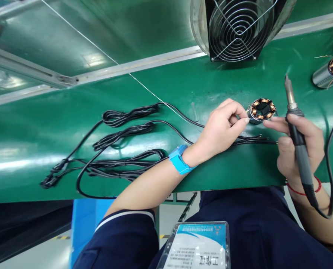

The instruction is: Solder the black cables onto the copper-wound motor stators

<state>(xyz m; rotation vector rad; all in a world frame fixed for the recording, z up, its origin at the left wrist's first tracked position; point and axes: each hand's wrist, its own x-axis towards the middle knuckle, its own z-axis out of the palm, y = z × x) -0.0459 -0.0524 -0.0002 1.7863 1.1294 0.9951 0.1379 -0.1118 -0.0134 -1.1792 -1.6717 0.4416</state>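
A motor stator [262,108] with copper windings stands upright on the green bench, its open end facing up. My left hand [225,121] is at its left side, thumb and index finger pinched together near the rim. Whatever lies in that pinch, perhaps a thin wire, is too small to make out. In my right hand [303,145] is a soldering iron [298,130], its tip pointing up and away from the stator. My right index finger reaches out to the stator's lower right edge. Black cable ends [256,139] lie just in front of the stator.
Bundled black power cords [121,164] lie on the bench [43,142] to the left. A fan with a wire guard [239,33] stands behind the stator. Another stator [324,74] lies at the far right. The iron's cord [329,157] loops beside my right wrist.
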